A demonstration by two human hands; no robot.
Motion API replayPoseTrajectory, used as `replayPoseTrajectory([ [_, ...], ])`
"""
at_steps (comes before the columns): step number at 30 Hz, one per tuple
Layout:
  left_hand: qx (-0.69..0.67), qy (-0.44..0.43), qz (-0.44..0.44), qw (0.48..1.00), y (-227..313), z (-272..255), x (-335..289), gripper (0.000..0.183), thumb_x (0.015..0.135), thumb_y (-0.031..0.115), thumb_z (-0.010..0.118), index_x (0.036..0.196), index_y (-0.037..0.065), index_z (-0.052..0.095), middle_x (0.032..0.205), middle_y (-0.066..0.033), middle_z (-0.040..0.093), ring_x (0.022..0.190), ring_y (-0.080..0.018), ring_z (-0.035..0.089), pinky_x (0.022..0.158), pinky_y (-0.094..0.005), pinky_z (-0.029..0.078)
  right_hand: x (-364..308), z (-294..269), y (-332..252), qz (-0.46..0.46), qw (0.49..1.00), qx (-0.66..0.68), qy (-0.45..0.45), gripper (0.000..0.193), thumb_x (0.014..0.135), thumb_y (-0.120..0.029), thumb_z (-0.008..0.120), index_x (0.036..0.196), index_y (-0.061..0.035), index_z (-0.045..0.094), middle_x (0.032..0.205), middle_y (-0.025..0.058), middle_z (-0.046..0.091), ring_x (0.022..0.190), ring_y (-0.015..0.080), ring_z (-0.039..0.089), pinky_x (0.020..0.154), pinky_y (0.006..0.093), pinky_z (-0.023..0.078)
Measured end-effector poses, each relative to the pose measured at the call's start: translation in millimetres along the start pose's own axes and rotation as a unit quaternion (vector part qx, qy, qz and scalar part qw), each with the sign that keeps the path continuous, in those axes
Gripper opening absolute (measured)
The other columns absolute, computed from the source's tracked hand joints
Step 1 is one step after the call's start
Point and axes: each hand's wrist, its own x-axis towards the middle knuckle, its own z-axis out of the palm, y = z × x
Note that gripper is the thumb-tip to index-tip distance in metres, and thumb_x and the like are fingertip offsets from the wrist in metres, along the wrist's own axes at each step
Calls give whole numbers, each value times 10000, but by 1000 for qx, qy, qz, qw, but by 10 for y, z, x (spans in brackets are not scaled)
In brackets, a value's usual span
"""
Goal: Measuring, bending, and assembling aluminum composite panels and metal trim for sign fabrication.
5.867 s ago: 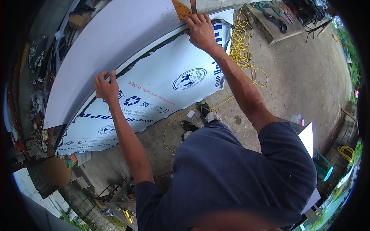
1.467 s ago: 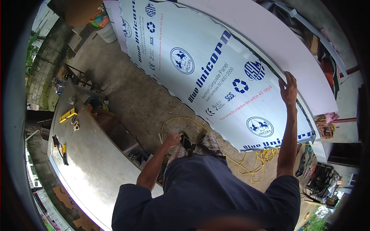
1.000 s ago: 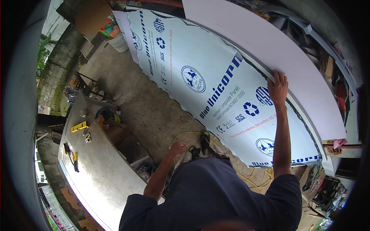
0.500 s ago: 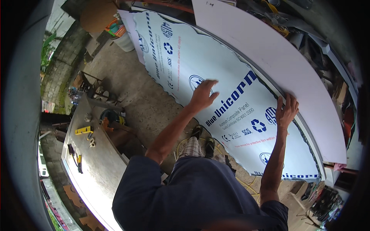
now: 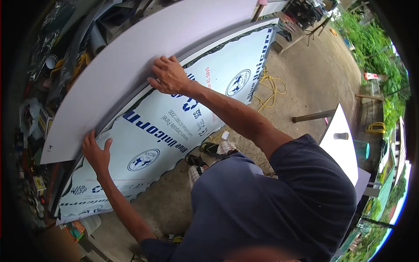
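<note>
A long composite panel (image 5: 144, 131), covered in pale blue printed film with ragged edges, leans beside a plain pinkish-white sheet (image 5: 131, 52). My right hand (image 5: 170, 76) is closed over the panel's upper edge, its fingers bent where the two sheets meet. Further left, my left hand (image 5: 97, 153) lies against the film near the same edge. Its fingers reach up to the edge and its thumb stands apart. The fingertips of both hands are partly hidden.
A yellow cord (image 5: 273, 89) lies looped on the concrete floor (image 5: 323, 74). To my right stands a white tabletop (image 5: 342, 144) with a small dark cylinder (image 5: 340, 136) on it. Cluttered materials (image 5: 83, 48) are piled behind the sheets. A box of colourful items (image 5: 75, 230) sits by the panel's left end.
The view has swung to the right, bringing greenery and the yellow cord into sight. My left hand has moved from over the panel's middle to its upper edge; my right hand stays at that edge.
</note>
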Motion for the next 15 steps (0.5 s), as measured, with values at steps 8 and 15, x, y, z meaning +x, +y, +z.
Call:
replayPoseTrajectory([
  [8, -46, -89, -29, 995, -211, 76, 215, 620, 788, 463, 806, 1159, -12, 661, 1101, -252, 677, 1060, -421, 627, 899, -513, 490, 186, -41, 189, -41, 990, 67, -114, 519, 890, -554, 638, 822, -41, 604, 743, 93, 537, 775, 254, 547, 728, 410, 450],
  [15, 8, -200, -107, 974, -243, 74, 263, 738, 711, 393, 857, 1263, -36, 621, 1169, -259, 652, 1105, -426, 601, 994, -500, 441, 175, -260, 314, -18, 909, 162, -383, 466, 848, -470, 729, 1012, -39, 665, 847, 116, 673, 893, 274, 681, 729, 426, 523],
])
